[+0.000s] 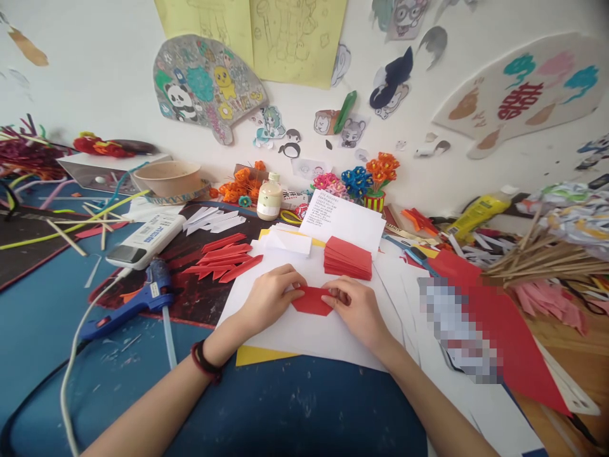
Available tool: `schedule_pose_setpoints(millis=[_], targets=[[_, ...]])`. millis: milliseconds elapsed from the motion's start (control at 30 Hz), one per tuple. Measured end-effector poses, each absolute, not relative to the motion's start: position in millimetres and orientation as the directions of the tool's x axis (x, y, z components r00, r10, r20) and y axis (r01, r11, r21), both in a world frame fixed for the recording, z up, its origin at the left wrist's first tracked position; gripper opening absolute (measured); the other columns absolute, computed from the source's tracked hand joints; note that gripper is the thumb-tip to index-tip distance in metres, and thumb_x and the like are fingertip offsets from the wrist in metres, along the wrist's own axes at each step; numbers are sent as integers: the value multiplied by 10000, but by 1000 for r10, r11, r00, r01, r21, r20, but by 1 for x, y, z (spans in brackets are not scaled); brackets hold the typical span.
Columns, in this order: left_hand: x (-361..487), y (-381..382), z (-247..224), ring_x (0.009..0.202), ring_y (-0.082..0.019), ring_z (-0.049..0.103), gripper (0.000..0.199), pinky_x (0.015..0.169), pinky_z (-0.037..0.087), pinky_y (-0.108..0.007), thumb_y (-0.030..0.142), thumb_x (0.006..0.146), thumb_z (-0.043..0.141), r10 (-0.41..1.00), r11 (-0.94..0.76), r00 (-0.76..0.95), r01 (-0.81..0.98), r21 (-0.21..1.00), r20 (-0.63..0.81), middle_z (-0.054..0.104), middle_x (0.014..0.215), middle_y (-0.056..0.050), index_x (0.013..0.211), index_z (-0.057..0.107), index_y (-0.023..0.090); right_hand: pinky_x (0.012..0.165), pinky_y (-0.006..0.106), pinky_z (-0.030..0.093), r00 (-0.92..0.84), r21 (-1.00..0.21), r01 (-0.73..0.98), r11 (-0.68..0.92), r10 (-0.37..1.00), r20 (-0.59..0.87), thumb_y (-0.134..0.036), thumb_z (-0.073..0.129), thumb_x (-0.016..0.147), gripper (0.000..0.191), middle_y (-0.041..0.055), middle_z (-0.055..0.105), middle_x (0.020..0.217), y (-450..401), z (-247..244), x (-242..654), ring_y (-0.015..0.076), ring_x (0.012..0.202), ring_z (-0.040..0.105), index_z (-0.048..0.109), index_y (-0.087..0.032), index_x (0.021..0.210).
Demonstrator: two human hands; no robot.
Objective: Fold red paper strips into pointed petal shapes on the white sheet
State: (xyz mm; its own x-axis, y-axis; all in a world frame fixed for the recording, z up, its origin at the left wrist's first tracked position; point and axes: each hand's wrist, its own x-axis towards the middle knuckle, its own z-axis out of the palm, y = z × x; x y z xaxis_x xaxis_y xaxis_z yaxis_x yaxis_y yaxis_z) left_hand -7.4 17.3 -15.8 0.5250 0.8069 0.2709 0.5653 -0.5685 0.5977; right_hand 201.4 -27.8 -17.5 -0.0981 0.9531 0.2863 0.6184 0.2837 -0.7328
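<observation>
Between my two hands lies a small red paper piece [311, 301] with its lower corners slanted, resting on white sheets. My left hand [272, 297] pinches its left end between thumb and fingers. At its right end, my right hand [356, 306] pinches it the same way. Just behind stands a stack of red paper rectangles [348, 258]. To its left are small white paper pieces [287, 242]. Several folded red paper strips [223, 257] form a loose pile left of my left hand, with white folded strips [214, 219] behind them.
A blue glue gun [137, 301] and a white power strip [146, 241] with its cable lie at left. At the back stand a bottle [269, 198] and a handwritten sheet [340, 219]. Red card [495, 317] and a blurred-out object [459, 330] lie at right.
</observation>
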Motion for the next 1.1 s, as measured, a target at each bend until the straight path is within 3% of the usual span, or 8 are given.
schedule_pose_setpoints(millis=[167, 367, 533, 733, 867, 1100], targets=[[-7, 17, -19, 830, -153, 582, 140, 721, 431, -245, 190, 902, 521, 789, -602, 534, 573, 556, 304, 625, 904, -19, 869, 656, 209, 601, 285, 458, -108, -725, 591, 353, 926, 363, -303, 608, 861, 143, 33, 630, 790, -27, -23, 202, 157, 673, 557, 695, -207, 801], [-6, 15, -20, 862, -172, 575, 197, 726, 424, -265, 203, 931, 471, 760, -648, 557, 621, 440, 333, 635, 917, -39, 932, 667, 214, 656, 297, 478, -120, -700, 612, 369, 918, 379, -287, 564, 895, 157, 43, 644, 857, -27, -26, 203, 171, 744, 587, 703, -215, 907], [-8, 16, -14, 807, -159, 582, 117, 679, 410, -247, 231, 891, 541, 805, -586, 519, 621, 520, 286, 639, 862, -18, 853, 650, 208, 685, 299, 492, -101, -668, 653, 357, 915, 390, -302, 514, 921, 204, 45, 655, 891, -25, -22, 207, 171, 758, 598, 698, -224, 960], [-10, 18, -10, 667, -135, 542, 140, 607, 364, -242, 285, 864, 563, 834, -537, 491, 612, 581, 253, 622, 764, -3, 792, 647, 199, 884, 334, 444, 55, -430, 873, 230, 830, 555, -271, 424, 956, 276, 78, 618, 1048, -5, -8, 233, 210, 1000, 558, 648, -200, 1102], [-10, 17, -9, 671, -134, 544, 143, 605, 360, -239, 284, 864, 557, 826, -548, 498, 598, 584, 264, 625, 758, -3, 803, 656, 200, 835, 310, 428, -18, -200, 974, 104, 921, 389, -272, 400, 970, 295, 90, 618, 1062, 22, 5, 246, 207, 974, 560, 632, -174, 1123], [-10, 16, -6, 672, -141, 552, 200, 601, 365, -239, 318, 877, 526, 821, -552, 509, 594, 585, 258, 644, 768, -17, 815, 674, 197, 715, 276, 415, -91, -75, 990, 116, 957, 276, -377, 541, 917, 264, 74, 658, 968, 41, 15, 245, 201, 903, 601, 660, -196, 1068]])
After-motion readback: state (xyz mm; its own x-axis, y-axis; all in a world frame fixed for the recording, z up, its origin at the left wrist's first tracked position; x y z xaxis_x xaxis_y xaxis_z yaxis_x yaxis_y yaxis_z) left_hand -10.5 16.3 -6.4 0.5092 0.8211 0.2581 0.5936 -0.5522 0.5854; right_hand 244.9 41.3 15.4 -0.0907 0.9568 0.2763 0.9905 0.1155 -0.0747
